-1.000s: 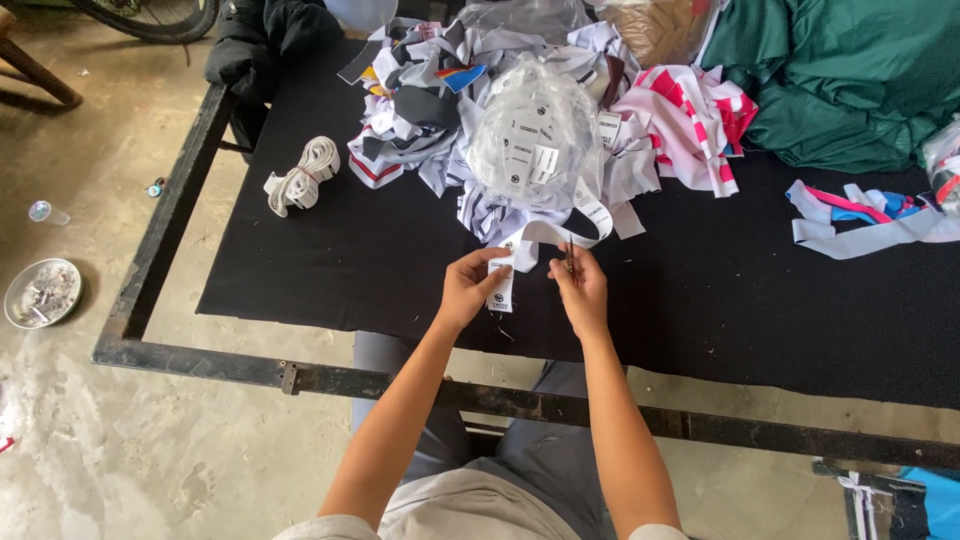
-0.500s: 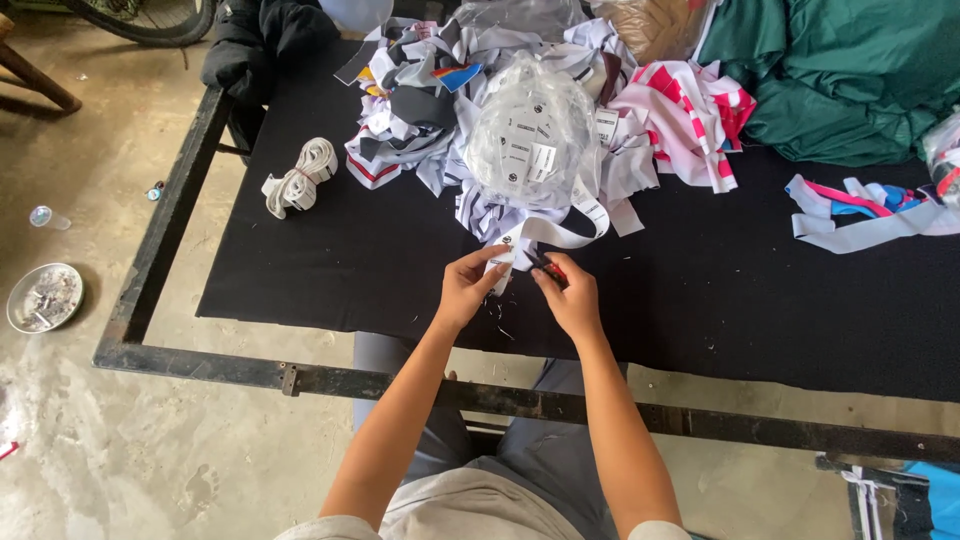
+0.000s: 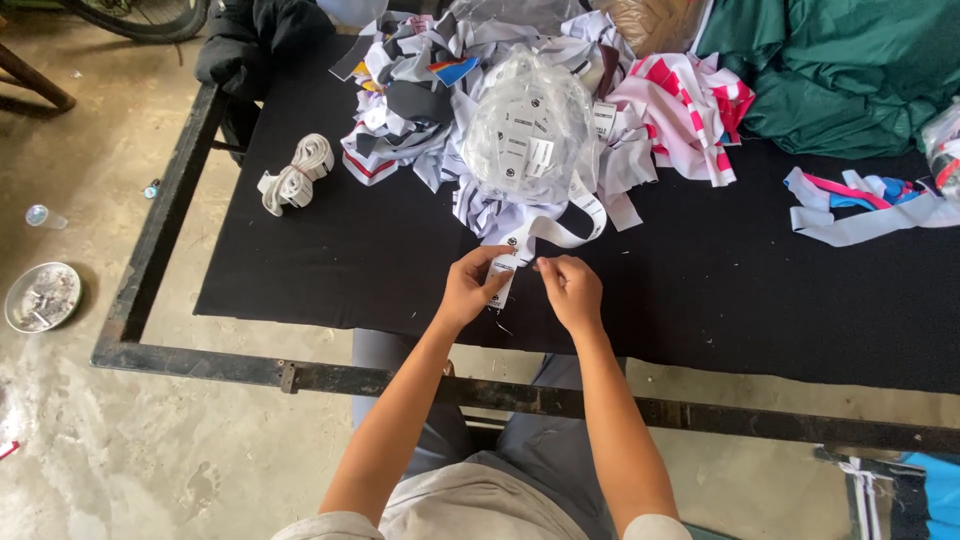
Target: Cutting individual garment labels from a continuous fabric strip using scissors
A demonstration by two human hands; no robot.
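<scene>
My left hand [image 3: 470, 288] pinches the end of a white label strip [image 3: 560, 232] near the front of the black table [image 3: 330, 260]. My right hand [image 3: 570, 290] is beside it, fingers closed on the same strip's end. The strip loops back up to a clear plastic bag of white labels [image 3: 525, 135] that lies on a heap of fabric scraps [image 3: 420, 100].
A rolled bundle of white strip [image 3: 295, 175] lies at the table's left. Pink-and-white cloth [image 3: 690, 105], green cloth [image 3: 840, 70] and loose grey and pink strips [image 3: 865, 205] lie to the right. A metal dish [image 3: 40, 297] sits on the concrete floor.
Both hands have stayed at the strip's end; the right hand has shifted a little left and down along it, closer to the left hand.
</scene>
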